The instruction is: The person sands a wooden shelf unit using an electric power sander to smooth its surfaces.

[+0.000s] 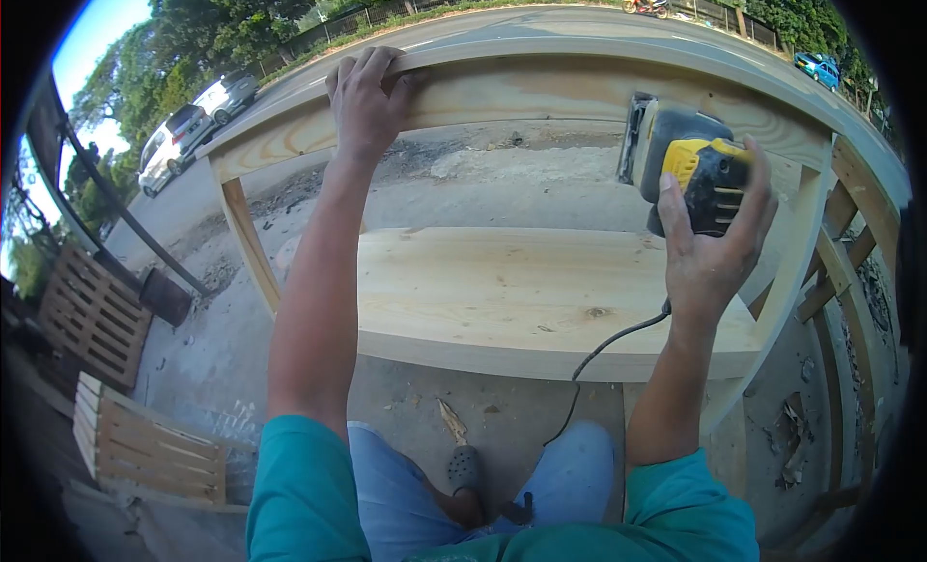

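Observation:
A yellow and black electric sander [690, 166] is in my right hand [719, 243], whose fingers wrap round its body. The sander's flat pad faces the front board [521, 94] of a wooden table frame, near its right end. My left hand [367, 98] rests on the top edge of that board, toward the left, with its fingers curled over the edge. Below the board lies a wide wooden shelf [502, 272]. The sander's black cord [603, 348] hangs down across the shelf.
Wooden pallets [97, 316] lean at the left, with a slatted wooden piece [154, 446] nearer. More wooden frames [850, 292] stand at the right. Beyond the table runs a road [541, 26] with parked white cars [177, 147], a motorcycle [645, 2] and a blue vehicle [817, 70].

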`<act>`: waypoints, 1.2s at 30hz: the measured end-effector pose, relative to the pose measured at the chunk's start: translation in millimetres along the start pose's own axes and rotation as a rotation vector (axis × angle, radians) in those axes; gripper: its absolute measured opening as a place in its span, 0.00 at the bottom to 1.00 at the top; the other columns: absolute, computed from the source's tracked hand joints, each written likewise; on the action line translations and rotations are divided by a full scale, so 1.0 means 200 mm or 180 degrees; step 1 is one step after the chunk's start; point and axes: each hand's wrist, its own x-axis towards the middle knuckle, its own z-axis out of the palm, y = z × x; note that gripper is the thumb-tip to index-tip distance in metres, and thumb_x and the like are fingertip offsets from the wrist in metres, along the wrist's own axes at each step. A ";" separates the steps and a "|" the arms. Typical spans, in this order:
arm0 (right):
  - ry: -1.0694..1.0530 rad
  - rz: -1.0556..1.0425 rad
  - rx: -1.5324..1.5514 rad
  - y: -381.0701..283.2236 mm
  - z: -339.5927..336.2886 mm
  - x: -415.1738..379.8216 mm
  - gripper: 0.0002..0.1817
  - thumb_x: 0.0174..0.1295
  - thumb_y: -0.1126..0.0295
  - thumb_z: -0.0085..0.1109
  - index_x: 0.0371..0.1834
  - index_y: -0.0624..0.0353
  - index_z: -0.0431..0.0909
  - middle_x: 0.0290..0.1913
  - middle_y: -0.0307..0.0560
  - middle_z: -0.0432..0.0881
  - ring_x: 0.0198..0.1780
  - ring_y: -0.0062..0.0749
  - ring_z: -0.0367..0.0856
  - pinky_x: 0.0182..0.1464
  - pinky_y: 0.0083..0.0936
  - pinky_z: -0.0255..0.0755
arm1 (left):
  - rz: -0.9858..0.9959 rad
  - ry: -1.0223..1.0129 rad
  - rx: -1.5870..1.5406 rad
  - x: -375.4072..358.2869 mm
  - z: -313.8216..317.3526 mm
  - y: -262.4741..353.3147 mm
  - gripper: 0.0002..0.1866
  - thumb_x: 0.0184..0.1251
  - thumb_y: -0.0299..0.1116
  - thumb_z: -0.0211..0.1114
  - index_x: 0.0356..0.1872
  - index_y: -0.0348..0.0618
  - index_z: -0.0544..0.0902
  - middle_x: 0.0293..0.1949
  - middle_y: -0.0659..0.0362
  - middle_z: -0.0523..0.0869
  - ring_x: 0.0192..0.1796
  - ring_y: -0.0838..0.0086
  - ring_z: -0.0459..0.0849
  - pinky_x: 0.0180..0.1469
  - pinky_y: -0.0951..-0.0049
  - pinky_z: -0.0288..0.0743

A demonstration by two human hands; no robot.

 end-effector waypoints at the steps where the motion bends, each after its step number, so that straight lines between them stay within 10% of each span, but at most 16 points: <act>1: -0.0061 0.0031 -0.0044 -0.03 0.00 0.02 0.44 0.54 0.63 0.78 0.74 0.49 0.65 0.56 0.53 0.73 0.59 0.45 0.79 0.60 0.44 0.80 | 0.0066 0.0071 0.0032 0.00 0.01 -0.01 0.19 0.65 0.48 0.72 0.48 0.46 0.85 0.43 0.60 0.86 0.54 0.62 0.78 0.66 0.60 0.61; 8: -0.0554 -0.0094 -0.0224 -0.34 0.14 0.04 0.42 0.57 0.59 0.77 0.74 0.44 0.66 0.55 0.53 0.75 0.55 0.42 0.83 0.56 0.42 0.83 | 0.0179 0.0320 -0.0145 -0.02 0.01 -0.06 0.25 0.67 0.58 0.68 0.48 0.46 0.84 0.43 0.62 0.84 0.52 0.63 0.76 0.66 0.61 0.59; 13: -0.0505 -0.0039 -0.0294 -0.59 0.28 -0.03 0.41 0.58 0.55 0.76 0.74 0.49 0.66 0.56 0.55 0.76 0.57 0.43 0.83 0.57 0.42 0.81 | 0.0155 -0.0019 -0.0485 -0.04 -0.08 -0.09 0.30 0.82 0.62 0.42 0.46 0.48 0.83 0.44 0.59 0.84 0.52 0.61 0.76 0.65 0.60 0.60; 17: -0.0324 -0.0057 -0.0405 -0.72 0.34 -0.11 0.41 0.59 0.53 0.75 0.73 0.55 0.66 0.56 0.56 0.76 0.57 0.44 0.82 0.59 0.43 0.79 | 0.0863 -0.0181 -0.0695 -0.02 -0.23 -0.30 0.32 0.78 0.66 0.48 0.40 0.45 0.83 0.39 0.53 0.87 0.50 0.57 0.83 0.54 0.56 0.72; 21: -0.0293 0.0006 -0.0303 -0.93 0.41 -0.19 0.40 0.59 0.55 0.75 0.72 0.53 0.67 0.56 0.56 0.76 0.57 0.44 0.82 0.59 0.42 0.79 | 0.0027 -0.1952 0.0098 0.00 -0.59 -1.05 0.43 0.60 0.81 0.57 0.36 0.43 0.88 0.22 0.56 0.85 0.30 0.63 0.87 0.38 0.58 0.78; 24: -0.0420 0.0117 -0.0094 -1.16 0.48 -0.30 0.39 0.59 0.57 0.75 0.73 0.48 0.67 0.56 0.56 0.76 0.58 0.44 0.81 0.59 0.42 0.79 | -0.0059 -0.1460 0.0063 -0.16 -0.77 -1.64 0.40 0.56 0.81 0.61 0.30 0.47 0.89 0.24 0.55 0.88 0.32 0.61 0.89 0.39 0.57 0.80; 36: -0.1086 -0.0244 0.0081 -2.11 0.96 -0.76 0.47 0.51 0.61 0.77 0.74 0.46 0.60 0.56 0.54 0.70 0.48 0.52 0.85 0.47 0.45 0.84 | -0.0035 -0.0935 0.0002 -0.27 -0.89 -1.71 0.32 0.56 0.69 0.69 0.36 0.47 0.91 0.26 0.52 0.88 0.35 0.54 0.88 0.40 0.55 0.78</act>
